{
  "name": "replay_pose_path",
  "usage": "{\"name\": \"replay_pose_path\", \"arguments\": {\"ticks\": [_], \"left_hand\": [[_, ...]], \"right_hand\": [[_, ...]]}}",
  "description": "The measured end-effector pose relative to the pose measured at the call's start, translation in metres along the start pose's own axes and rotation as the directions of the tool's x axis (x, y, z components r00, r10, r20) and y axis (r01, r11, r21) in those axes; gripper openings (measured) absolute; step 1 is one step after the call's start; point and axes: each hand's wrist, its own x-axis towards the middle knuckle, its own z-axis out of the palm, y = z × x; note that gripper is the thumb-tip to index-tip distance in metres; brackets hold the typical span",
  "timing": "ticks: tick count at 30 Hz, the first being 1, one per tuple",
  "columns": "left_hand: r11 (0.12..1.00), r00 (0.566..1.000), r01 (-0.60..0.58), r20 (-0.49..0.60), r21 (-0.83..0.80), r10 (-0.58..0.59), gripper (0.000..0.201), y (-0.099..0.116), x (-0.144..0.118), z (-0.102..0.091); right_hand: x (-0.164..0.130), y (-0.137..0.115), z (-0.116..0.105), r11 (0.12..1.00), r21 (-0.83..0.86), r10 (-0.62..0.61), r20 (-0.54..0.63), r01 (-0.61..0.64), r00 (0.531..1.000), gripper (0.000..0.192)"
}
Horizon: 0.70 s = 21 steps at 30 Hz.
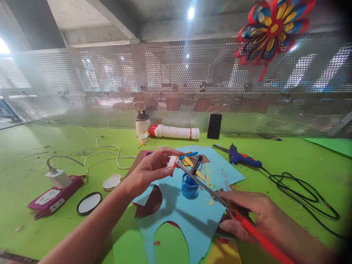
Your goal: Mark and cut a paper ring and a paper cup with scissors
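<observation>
My left hand (150,170) pinches a small white and red paper piece (172,161) above the middle of the table. In my right hand (250,212) is a pair of scissors (202,185) with red handles, its long blades pointing up and left. Their tips meet the edge of the paper piece; whether they are cutting into it I cannot tell. Just below the blades stands a blue holder (189,186) with a black marker (196,165) leaning in it. Under both hands lies light blue paper (178,209) with a round opening cut out of it.
A blue glue gun (243,157) with a black cord (302,194) lies to the right. On the left are a magenta power strip (55,200) with a white charger and a small round mirror (89,203). A phone (214,126), a ridged white roll (177,132) and a bottle (142,123) stand at the back.
</observation>
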Motion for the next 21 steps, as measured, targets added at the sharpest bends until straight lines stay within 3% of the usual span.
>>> {"name": "replay_pose_path", "arguments": {"ticks": [21], "left_hand": [[1.0, 1.0, -0.002, -0.002, -0.019, 0.002, 0.034, 0.0035, 0.0005, 0.0006]], "right_hand": [[0.0019, 0.007, 0.0025, 0.994, 0.098, 0.03, 0.075, -0.037, 0.997, 0.036]]}}
